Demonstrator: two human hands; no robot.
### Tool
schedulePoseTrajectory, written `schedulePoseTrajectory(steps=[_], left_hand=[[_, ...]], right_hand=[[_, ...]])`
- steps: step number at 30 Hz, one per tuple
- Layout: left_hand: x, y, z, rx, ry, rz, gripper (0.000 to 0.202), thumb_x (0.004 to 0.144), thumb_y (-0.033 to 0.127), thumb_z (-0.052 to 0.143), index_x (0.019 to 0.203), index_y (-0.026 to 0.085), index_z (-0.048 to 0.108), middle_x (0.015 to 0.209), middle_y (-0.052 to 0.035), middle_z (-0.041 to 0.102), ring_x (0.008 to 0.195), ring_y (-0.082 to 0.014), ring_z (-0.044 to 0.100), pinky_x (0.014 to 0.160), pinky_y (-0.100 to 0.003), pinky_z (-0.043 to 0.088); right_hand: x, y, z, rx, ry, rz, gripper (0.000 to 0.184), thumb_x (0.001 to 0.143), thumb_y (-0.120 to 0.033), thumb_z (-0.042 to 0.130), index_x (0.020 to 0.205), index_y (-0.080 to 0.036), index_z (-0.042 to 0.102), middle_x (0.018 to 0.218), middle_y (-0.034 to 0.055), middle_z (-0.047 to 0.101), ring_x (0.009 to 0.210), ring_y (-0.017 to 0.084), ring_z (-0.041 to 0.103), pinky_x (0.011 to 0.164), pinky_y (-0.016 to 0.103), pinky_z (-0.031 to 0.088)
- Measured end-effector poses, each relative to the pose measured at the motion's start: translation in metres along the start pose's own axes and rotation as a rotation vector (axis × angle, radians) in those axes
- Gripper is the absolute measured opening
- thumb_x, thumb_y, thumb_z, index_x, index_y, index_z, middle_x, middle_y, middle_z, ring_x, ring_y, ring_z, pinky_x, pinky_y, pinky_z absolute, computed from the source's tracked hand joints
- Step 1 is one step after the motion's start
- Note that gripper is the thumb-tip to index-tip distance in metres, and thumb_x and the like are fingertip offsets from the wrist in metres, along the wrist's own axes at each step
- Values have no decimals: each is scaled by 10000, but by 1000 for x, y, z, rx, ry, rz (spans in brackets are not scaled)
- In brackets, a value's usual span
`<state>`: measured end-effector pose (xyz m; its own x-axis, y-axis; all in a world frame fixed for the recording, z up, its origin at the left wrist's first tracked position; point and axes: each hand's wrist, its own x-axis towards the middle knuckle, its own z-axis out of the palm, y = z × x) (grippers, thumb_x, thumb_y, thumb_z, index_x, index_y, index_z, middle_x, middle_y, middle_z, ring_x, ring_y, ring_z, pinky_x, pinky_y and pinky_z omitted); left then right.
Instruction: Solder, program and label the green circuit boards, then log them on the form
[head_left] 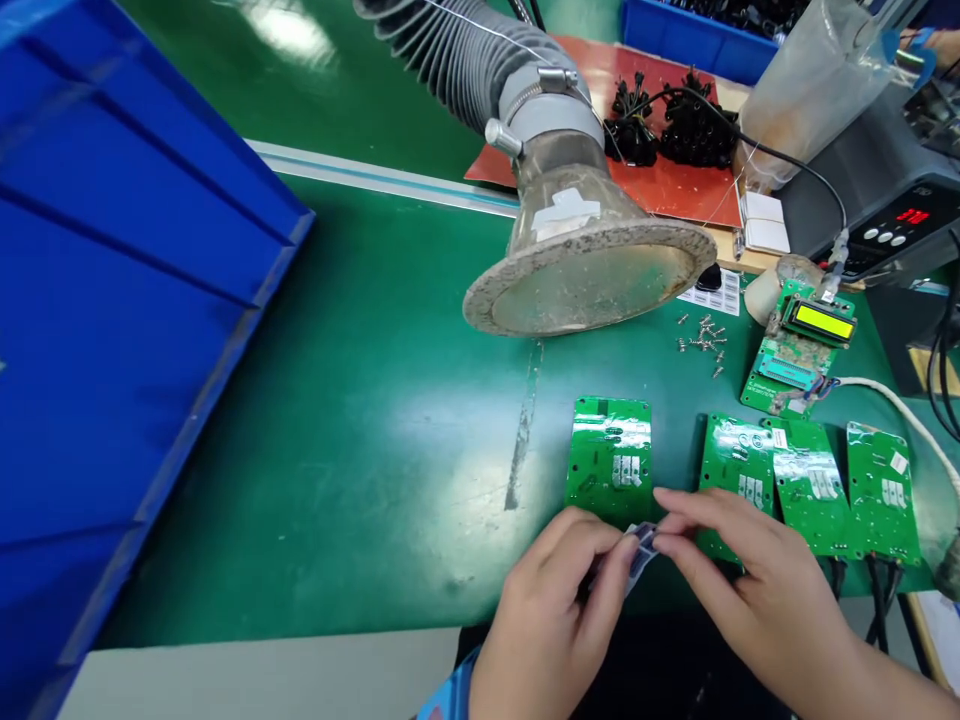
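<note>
Near the table's front edge, my left hand (pixel 566 605) pinches a small, pale, partly see-through strip (pixel 643 552) with a dark patch. Thumb and fingers of my right hand (pixel 742 565) close on the strip's right edge; most of it is hidden behind my left fingers, and its exact kind is unclear. Just beyond my hands lies a green circuit board (pixel 611 450) with bare silver pads. To the right, more boards lie side by side: one (pixel 735 450) partly behind my right hand, a second (pixel 810 480) touching it, and a third (pixel 881 485) with black leads.
A fume extraction hood (pixel 592 285) hangs low over the table. A tall blue bin (pixel 150 300) borders the left. Loose screws (pixel 703 335), a label sheet (pixel 724 295), a tester board with lit display (pixel 821 322) and a soldering station (pixel 892 215) stand at right.
</note>
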<state>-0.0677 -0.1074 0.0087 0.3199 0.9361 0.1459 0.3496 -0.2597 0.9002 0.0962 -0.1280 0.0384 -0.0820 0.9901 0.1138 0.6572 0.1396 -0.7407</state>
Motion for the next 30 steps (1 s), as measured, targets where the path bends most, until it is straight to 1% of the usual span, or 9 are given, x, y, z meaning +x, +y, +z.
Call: schedulePoseTrajectory(steps=[4,7,10,11,13,16,20,25,30], left_hand=[[3,-4,-3,19,99,-61,169,857,124,517,707,201,517,634,35,532,564,-78,526,524,-176,431],[7,-10,-10,102,181,-99,174,871,139,496,712,209,499,616,42,508,540,-83,501,503,-190,421],[14,-16,-21,173,32,-7,121,886,176,477,776,207,515,753,-2,597,723,-133,594,631,-246,496],[18,-18,-24,196,-52,44,117,892,185,464,792,204,521,834,-29,630,859,-169,614,722,-292,518],[25,-19,-29,251,-195,123,140,901,197,437,800,199,535,1007,-78,653,1142,-244,538,905,-411,490],[36,-20,-33,327,-306,157,185,900,209,423,771,195,555,1120,-104,639,1302,-280,401,1047,-517,380],[47,-20,-32,402,-356,212,193,886,206,436,754,186,575,1132,-105,641,1316,-289,386,1109,-545,284],[54,-20,-28,524,-351,295,212,889,204,413,773,151,583,1283,-142,564,1334,-340,338,1083,-583,299],[54,-23,-22,660,-334,353,246,892,165,377,886,107,617,1261,-151,582,1298,-348,394,1077,-585,308]], right_hand=[[10,-8,2,50,80,12,186,807,-180,636,963,-282,645,762,-3,718,713,168,685,637,277,582],[30,-4,3,244,156,263,113,759,-233,686,863,-250,642,710,5,715,629,169,679,569,284,574],[55,8,4,570,118,586,249,734,-310,703,926,-192,597,638,0,686,514,138,628,475,258,532],[62,12,5,669,96,655,296,731,-325,703,954,-177,578,652,3,686,511,131,620,466,251,522],[73,17,8,801,77,739,364,720,-335,708,995,-165,540,737,24,701,549,126,628,490,250,527],[77,17,11,888,94,775,381,717,-322,707,1002,-174,501,833,47,707,601,129,643,526,257,537],[74,15,14,939,96,786,374,726,-302,697,1003,-184,474,861,56,709,612,132,649,545,262,537],[76,15,13,947,76,808,389,735,-311,692,1018,-182,459,861,68,708,623,139,654,570,279,544],[82,3,6,890,-14,817,424,756,-344,675,1071,-181,442,940,94,686,680,149,660,586,288,547]])
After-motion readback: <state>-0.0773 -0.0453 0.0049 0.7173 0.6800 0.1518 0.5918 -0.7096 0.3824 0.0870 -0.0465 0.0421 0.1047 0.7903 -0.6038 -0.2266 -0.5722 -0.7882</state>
